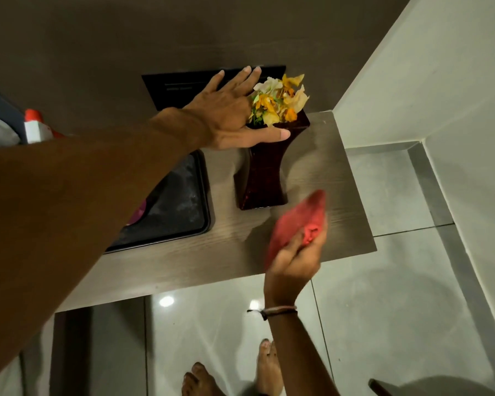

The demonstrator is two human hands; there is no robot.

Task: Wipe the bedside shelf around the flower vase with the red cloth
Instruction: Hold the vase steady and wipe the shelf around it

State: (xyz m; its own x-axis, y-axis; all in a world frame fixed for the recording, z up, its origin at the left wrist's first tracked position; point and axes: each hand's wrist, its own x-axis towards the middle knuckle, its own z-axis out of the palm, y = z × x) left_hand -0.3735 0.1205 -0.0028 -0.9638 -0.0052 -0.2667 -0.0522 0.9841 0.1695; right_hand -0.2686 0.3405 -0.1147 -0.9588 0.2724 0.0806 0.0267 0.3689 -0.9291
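A dark red vase [262, 178] with yellow and white flowers [277, 101] stands upright on the grey wood-grain shelf [337, 195]. My left hand [229, 115] is spread beside the vase's top, thumb lying across its rim, fingers apart behind the flowers. My right hand [295, 258] grips the red cloth [297, 221] just in front of and right of the vase's base, over the shelf's front part. The cloth is blurred.
A black tray [180, 207] lies on the shelf left of the vase, partly hidden by my left forearm. A black wall panel [183, 87] sits behind. White wall corner at right; glossy tiled floor and my bare feet [232, 375] below.
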